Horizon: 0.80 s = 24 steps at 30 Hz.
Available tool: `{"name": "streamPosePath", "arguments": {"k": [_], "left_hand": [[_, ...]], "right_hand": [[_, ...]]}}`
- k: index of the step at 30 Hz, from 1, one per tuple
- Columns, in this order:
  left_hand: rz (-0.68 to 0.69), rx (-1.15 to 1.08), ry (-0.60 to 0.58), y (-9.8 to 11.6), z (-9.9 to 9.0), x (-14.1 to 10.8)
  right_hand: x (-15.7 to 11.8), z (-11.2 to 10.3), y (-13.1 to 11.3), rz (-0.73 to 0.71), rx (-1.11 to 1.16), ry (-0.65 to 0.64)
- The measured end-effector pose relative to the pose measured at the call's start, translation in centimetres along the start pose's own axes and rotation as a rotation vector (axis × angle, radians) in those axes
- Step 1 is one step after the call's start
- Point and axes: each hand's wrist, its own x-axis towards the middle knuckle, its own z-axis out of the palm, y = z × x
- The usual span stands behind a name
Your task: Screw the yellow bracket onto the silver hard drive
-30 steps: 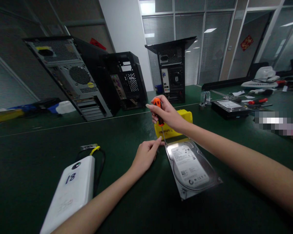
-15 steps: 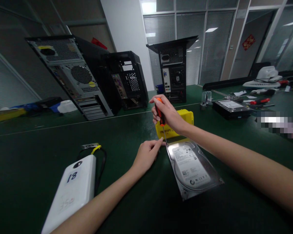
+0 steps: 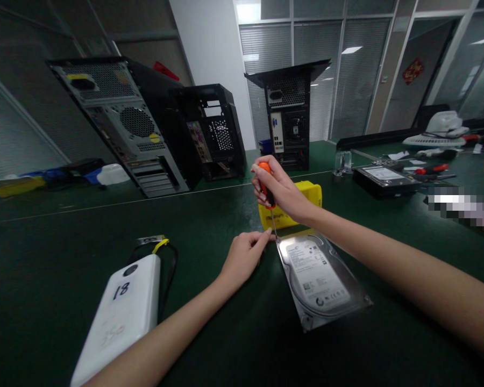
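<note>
A silver hard drive point(image 3: 317, 277) with a white label lies flat on the dark green table. My right hand point(image 3: 277, 185) is wrapped round the orange and black handle of a screwdriver point(image 3: 270, 201), held nearly upright. Its tip meets the drive's far left corner, where any screw is too small to make out. At that same corner my left hand point(image 3: 244, 255) rests on the table, thumb and forefinger closed at the drive's edge beside the screwdriver tip. Just behind the drive stands a yellow plastic bin point(image 3: 312, 193), partly covered by my right hand.
A white power bank point(image 3: 119, 317) marked 18 lies front left, with a black strap. Computer cases point(image 3: 145, 126), point(image 3: 221, 134) and another case point(image 3: 290, 115) stand at the back. To the right are a second hard drive point(image 3: 387, 180), a clear container point(image 3: 342, 163) and red-handled pliers point(image 3: 433, 169).
The whole view has shifted slightly to the right. Both hands, the screwdriver and the drive keep the same places relative to each other.
</note>
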Motion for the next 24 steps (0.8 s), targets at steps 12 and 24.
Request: {"name": "streamPosePath", "arguments": {"k": [12, 24], "left_hand": [[0.0, 0.011, -0.008, 0.2, 0.0, -0.1], [0.027, 0.016, -0.019, 0.1, -0.1, 0.0]], "right_hand": [[0.0, 0.1, -0.3, -0.002, -0.019, -0.046], [-0.2, 0.8, -0.5, 0.01, -0.044, -0.046]]}}
